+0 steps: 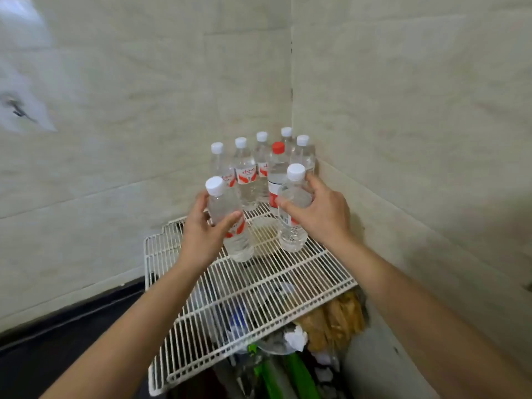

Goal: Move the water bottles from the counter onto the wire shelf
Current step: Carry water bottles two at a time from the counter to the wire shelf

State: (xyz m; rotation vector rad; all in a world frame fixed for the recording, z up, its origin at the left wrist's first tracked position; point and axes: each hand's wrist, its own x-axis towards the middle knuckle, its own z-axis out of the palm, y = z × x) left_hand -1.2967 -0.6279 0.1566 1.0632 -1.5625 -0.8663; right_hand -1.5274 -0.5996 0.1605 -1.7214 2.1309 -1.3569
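Two bottles in hand, over wire shelf (pixel 288 283).
Left hand (pixel 201 234) wraps left bottle (pixel 230 226); right hand (pixel 322 211) wraps right bottle (pixel 293 214), fingers closed round each. Six stand behind in the corner. Risk: bases catching between wires, tipping into the standing cluster (pixel 259 168).

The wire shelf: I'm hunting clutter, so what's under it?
Through the wire shelf show crumpled white paper, something green and brown packaging; the rest is obscured.

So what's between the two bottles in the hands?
Only bare wire shelf shows between the left bottle and right bottle, in the head view.
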